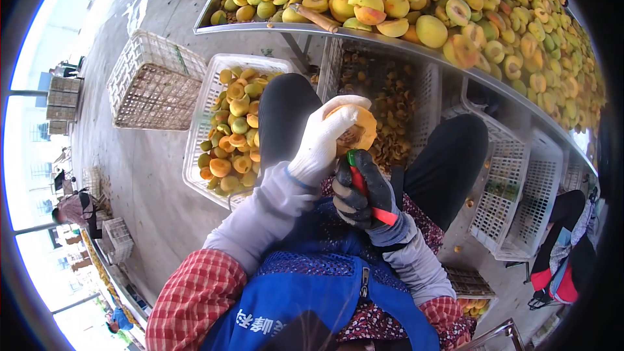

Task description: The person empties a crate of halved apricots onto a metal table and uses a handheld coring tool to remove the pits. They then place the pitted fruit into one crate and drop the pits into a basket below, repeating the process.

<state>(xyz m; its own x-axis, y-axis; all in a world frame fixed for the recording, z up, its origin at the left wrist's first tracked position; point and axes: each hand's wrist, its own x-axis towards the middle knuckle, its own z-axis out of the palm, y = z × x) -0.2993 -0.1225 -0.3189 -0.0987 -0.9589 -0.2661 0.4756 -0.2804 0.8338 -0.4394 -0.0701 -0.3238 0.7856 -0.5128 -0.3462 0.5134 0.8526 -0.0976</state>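
My left hand (331,127), in a white knitted glove, grips a yellow peach half (366,131) with its cut, brownish pit side turned toward my right hand. In a dark glove, my right hand (367,192) is wrapped round a knife (359,181) with a red and green handle. The knife's upper end is right at the lower edge of the peach half; its blade is hidden. Both hands are above my lap, between my knees. Below and behind them stands a crate (333,68) holding many brownish peach scraps (393,101).
A metal-edged table (260,26) heaped with peaches, many halved, spans the top; a wooden-handled tool (315,18) lies on it. A white crate of peach halves (237,127) stands left, near another crate (156,81). More crates (500,188) and a seated person (565,247) are at right.
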